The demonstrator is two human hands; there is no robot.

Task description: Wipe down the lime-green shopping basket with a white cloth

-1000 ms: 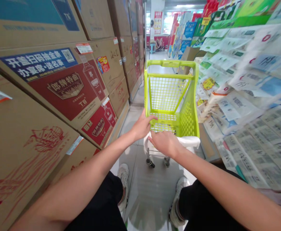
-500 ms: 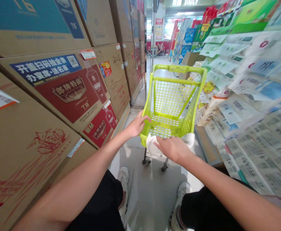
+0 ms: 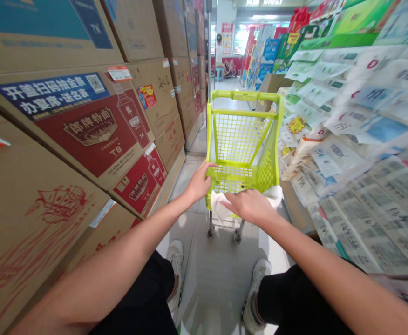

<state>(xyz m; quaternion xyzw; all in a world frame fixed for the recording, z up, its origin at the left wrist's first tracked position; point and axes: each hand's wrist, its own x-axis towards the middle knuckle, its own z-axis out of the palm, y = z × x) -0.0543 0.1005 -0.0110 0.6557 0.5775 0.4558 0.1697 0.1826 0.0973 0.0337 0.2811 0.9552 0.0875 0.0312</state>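
Note:
A lime-green plastic shopping cart (image 3: 242, 111) on small wheels stands in front of me, its mesh basket holding nothing that I can see. My left hand (image 3: 201, 180) grips the left side rim of the basket, fingers curled over the edge. At the near rim, my right hand (image 3: 248, 204) presses a white cloth (image 3: 221, 204) against the plastic. The cloth hangs down on the left of that hand, and another end sticks out on its right. Part of the cloth is hidden under the palm.
Stacked cardboard cartons (image 3: 95, 125) with price tags line the left side. Packs of wrapped paper goods (image 3: 361, 107) are piled along the right. A tiled floor (image 3: 207, 274) runs between them, my shoes on it. A person (image 3: 219, 49) is far down the aisle.
The view has shifted slightly, and the cart appears turned a little straighter. My right hand has stayed at the near rim with the cloth; my left still holds the side.

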